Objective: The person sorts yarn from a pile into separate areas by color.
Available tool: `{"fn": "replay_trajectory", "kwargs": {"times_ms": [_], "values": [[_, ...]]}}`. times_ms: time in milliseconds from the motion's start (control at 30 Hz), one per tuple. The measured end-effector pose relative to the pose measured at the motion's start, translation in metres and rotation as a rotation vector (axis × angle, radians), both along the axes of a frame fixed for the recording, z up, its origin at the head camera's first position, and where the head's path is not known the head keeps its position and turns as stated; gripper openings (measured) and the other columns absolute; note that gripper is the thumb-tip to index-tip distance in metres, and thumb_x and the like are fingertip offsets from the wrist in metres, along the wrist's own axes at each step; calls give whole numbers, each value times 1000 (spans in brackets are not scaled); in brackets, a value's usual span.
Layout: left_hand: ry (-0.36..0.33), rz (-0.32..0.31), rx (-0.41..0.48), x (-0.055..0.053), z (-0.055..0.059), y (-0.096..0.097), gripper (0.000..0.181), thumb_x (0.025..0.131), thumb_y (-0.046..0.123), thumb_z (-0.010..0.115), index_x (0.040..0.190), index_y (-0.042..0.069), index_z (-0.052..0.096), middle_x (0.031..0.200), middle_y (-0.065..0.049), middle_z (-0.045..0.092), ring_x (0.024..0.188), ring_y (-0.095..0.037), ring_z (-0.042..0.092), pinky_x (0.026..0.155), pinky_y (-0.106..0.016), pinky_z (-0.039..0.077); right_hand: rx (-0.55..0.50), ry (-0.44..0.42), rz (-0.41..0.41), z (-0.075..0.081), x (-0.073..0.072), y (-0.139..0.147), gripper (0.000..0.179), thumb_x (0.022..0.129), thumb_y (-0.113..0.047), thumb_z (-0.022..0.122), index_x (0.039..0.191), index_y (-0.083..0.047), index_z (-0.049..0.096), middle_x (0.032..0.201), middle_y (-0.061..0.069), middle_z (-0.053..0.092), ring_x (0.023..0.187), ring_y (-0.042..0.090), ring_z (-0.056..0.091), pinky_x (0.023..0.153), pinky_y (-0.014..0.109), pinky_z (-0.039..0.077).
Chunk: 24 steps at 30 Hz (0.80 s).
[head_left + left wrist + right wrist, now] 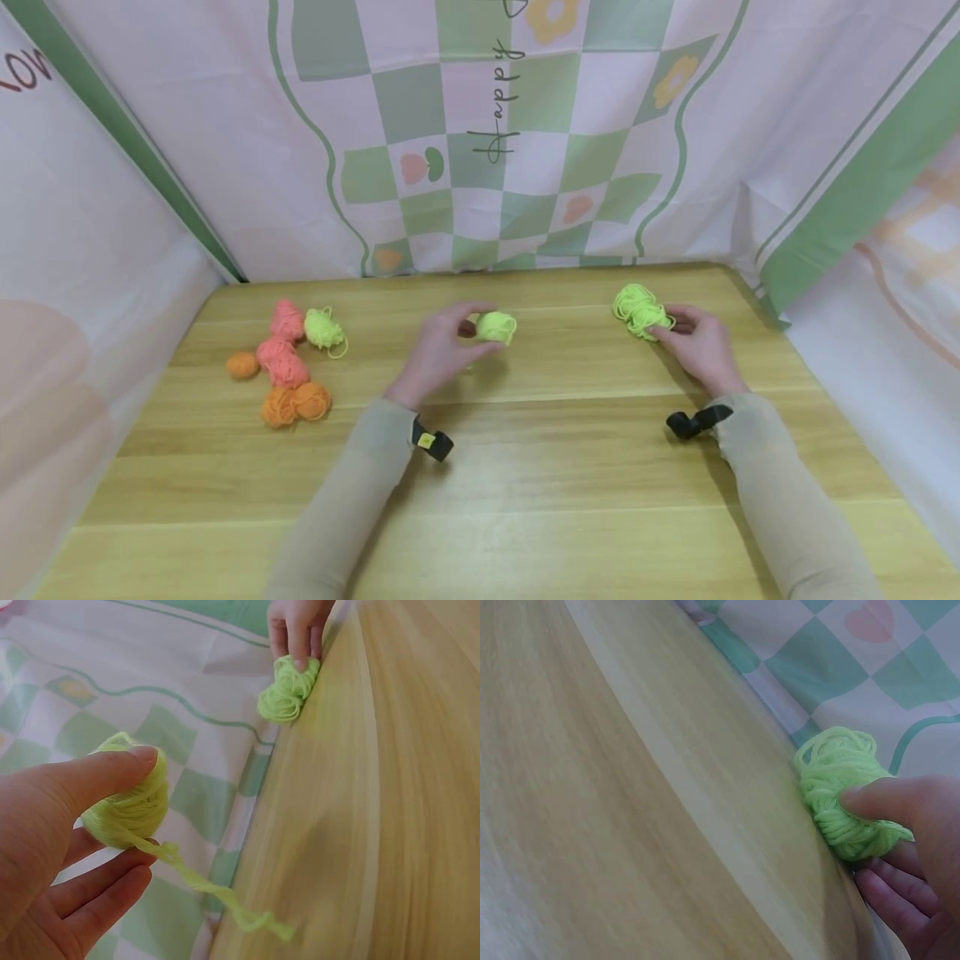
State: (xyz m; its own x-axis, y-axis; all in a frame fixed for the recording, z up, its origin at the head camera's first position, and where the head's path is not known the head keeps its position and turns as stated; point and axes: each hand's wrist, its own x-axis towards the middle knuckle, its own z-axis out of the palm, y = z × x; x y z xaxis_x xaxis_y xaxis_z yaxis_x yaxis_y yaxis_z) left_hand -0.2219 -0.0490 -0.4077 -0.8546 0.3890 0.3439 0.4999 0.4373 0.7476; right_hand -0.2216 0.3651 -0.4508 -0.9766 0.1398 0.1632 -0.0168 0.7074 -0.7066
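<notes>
Between thumb and fingers my left hand (446, 346) pinches a small yellow-green ball of yarn (496, 327), raised over the middle of the table. A loose tail of yarn (217, 891) trails from it in the left wrist view. Toward the back right, my right hand (701, 343) grips the near end of a brighter green yarn bundle (640, 310), which is pinched in around its middle. The right wrist view shows the thumb on top of that green bundle (844, 799), with the fingers curled beneath it.
On the left of the wooden table (525, 492) lie two pink yarn bundles (282, 362), a yellow-green yarn ball (323, 328), a small orange ball (242, 365) and an orange yarn bundle (296, 403). A printed cloth (480, 200) hangs along the back edge.
</notes>
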Motion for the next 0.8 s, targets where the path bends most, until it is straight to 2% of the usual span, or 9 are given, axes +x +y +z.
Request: {"fn": "replay_trajectory", "kwargs": {"times_ms": [67, 167, 400, 500, 633, 800], "values": [[12, -20, 4, -2, -2, 6, 53, 84, 21, 87, 132, 12, 66, 127, -4, 66, 93, -18, 67, 82, -28, 57, -2, -2, -1, 0, 0, 0, 58, 96, -33, 74, 137, 5, 58, 125, 30, 63, 110, 41, 62, 96, 50, 51], [19, -47, 10, -4, -3, 14, 53, 84, 20, 86, 132, 11, 66, 127, -4, 66, 93, -19, 67, 82, -26, 56, -2, 1, 1, 0, -1, 1, 58, 96, -33, 74, 137, 5, 58, 125, 30, 63, 110, 41, 63, 95, 46, 52], [-28, -90, 14, -6, -2, 36, 54, 83, 16, 87, 132, 7, 65, 128, -6, 66, 93, -22, 68, 80, -24, 56, 4, 20, 6, 0, -2, 2, 57, 95, -31, 76, 135, 5, 59, 123, 30, 64, 108, 40, 64, 85, 20, 50], [-59, -103, 24, -7, -3, 45, 54, 83, 15, 88, 132, 9, 66, 129, -5, 65, 95, -21, 68, 81, -23, 56, 8, 22, 1, -1, -1, 2, 56, 95, -31, 76, 135, 4, 60, 122, 29, 65, 107, 40, 64, 81, 16, 48], [-82, -123, 44, -9, -3, 57, 54, 82, 13, 88, 131, 10, 67, 129, -3, 65, 96, -19, 67, 82, -21, 55, 11, 20, 0, -1, -1, 1, 56, 95, -31, 75, 135, 4, 60, 123, 29, 65, 108, 40, 64, 85, 22, 50], [-96, -151, 78, -13, 0, 71, 52, 82, 10, 87, 130, 11, 67, 129, -3, 65, 96, -19, 68, 80, -20, 56, 7, 12, 7, -1, 0, 1, 57, 95, -32, 75, 135, 5, 59, 123, 30, 64, 109, 42, 64, 94, 43, 53]]}}
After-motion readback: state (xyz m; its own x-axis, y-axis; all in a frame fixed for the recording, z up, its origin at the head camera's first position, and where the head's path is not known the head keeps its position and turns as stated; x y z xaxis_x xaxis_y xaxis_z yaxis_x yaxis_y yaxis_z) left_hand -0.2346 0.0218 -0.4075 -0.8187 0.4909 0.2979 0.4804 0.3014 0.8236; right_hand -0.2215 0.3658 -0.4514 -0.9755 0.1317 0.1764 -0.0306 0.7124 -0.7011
